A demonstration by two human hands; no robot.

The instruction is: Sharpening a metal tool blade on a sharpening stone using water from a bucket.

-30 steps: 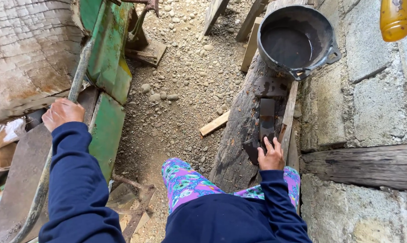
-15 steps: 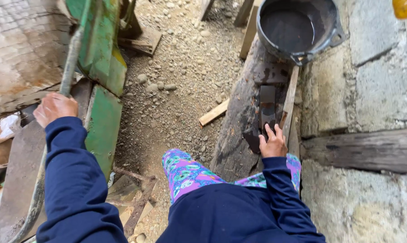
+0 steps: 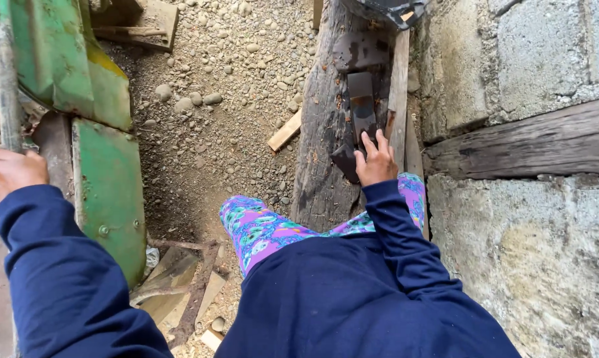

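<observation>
Head view: the right hand (image 3: pixel 376 161) rests on a dark metal block (image 3: pixel 362 109) lying on a log (image 3: pixel 323 146), fingers (image 3: pixel 368 140) spread over its near end. The left hand (image 3: pixel 8 174) touches a rusty pipe (image 3: pixel 4 79); its finger state cannot be told.

Below you lay gravel ground (image 3: pixel 207 132), loose with small stones. A short offcut of pale wood (image 3: pixel 285 131) rested on it, just beside the weathered log (image 3: pixel 319 146). To your right stood a wall of grey concrete blocks (image 3: pixel 544 46), with a dark timber beam (image 3: pixel 531 142) set across it. At the top edge you saw part of a black pan (image 3: pixel 389 10). Rusty scrap and thin wood strips (image 3: pixel 180 292) lay near your patterned trouser leg (image 3: pixel 260 229).
</observation>
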